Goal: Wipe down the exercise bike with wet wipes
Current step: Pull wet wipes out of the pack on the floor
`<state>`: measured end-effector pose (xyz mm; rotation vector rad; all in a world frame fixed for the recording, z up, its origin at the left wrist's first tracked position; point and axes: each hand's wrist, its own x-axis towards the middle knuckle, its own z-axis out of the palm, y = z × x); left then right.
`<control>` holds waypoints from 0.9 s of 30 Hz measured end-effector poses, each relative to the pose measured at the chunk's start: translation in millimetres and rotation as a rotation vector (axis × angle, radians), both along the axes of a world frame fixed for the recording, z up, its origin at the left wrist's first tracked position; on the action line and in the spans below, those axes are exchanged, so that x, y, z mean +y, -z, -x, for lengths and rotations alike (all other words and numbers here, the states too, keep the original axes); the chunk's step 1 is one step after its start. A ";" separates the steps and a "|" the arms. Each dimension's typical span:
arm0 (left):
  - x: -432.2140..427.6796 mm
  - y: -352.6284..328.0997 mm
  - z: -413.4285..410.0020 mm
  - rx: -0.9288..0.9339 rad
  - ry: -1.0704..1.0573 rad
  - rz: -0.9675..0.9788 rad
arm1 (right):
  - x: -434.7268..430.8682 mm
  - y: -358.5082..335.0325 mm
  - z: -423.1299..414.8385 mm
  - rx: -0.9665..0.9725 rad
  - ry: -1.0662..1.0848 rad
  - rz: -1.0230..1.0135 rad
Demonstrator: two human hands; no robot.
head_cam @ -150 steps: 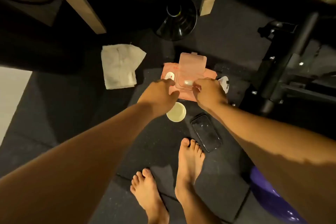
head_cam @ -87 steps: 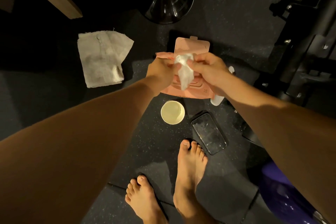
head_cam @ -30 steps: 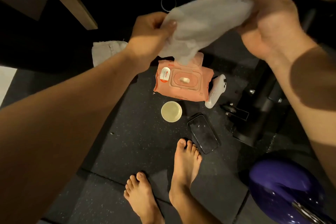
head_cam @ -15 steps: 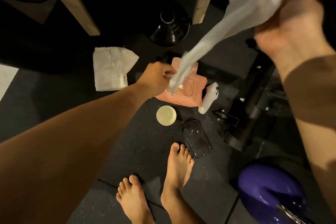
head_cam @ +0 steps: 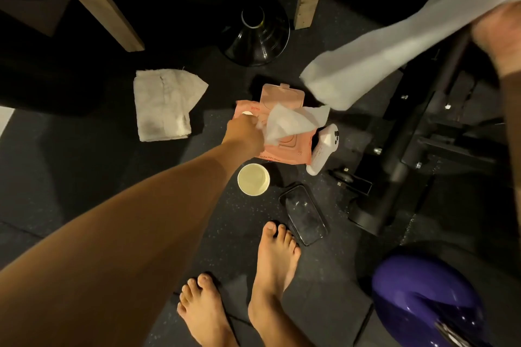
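Looks like first wipe (head_cam: 394,45) now torn free, right hand (head_cam: 501,34) gripping it high right of pack (head_cam: 279,149). Left hand (head_cam: 245,132) down on pack, pinching next wipe (head_cam: 293,121) poking out. Fetching step, pretty much. Next: pull or tuck that sheet, then reach bike frame (head_cam: 408,163) right of pack.

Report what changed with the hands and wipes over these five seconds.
Both hands drew a wet wipe from the pink pack; the right hand lifted it up and right, the left hand let go, dropped back and now pinches a second wipe. Pack, cloth, cup and phone stayed put.
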<state>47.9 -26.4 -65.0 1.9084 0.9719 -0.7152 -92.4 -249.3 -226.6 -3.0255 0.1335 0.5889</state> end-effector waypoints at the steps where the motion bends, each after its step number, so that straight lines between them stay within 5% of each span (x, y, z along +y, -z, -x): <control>1: 1.5 1.3 -2.6 -0.013 -0.091 0.030 | 7.1 -42.7 -6.4 0.066 0.022 -0.126; 3: 2.3 0.8 -5.9 -0.028 -0.141 0.038 | 13.9 -60.4 -9.7 0.288 0.281 -0.239; 5: 1.2 -6.8 -6.5 -0.004 -0.077 0.046 | 23.1 -60.5 -15.0 0.268 0.475 -0.361; 8: 0.8 -21.0 1.4 -0.013 0.075 -0.074 | 12.4 -55.5 -12.3 0.010 0.349 -0.239; 10: 6.9 -36.3 2.7 -0.118 -0.049 -0.060 | 3.8 -62.4 -18.5 -0.011 0.242 -0.259; 13: 17.9 -95.8 -5.1 -0.410 -0.222 0.344 | -7.9 -54.3 -0.9 0.070 -0.004 -0.117; 16: 25.9 -178.1 -1.2 -0.625 -0.161 0.664 | 48.2 -203.5 -115.7 0.238 -0.047 -0.495; 18: 37.8 -235.0 9.2 -0.734 -0.261 0.699 | 122.7 -367.4 -228.1 0.095 -0.013 -0.931; 20: 54.4 -283.2 25.5 -0.811 -0.373 0.679 | 174.9 -480.6 -260.1 0.228 0.138 -1.283; 23: 81.9 -362.4 49.0 -0.854 -0.443 0.715 | 177.0 -553.0 -221.3 0.077 0.126 -1.174; 27: 109.2 -474.5 80.5 -0.849 -0.334 0.512 | 180.8 -666.0 -182.3 -0.026 0.119 -1.119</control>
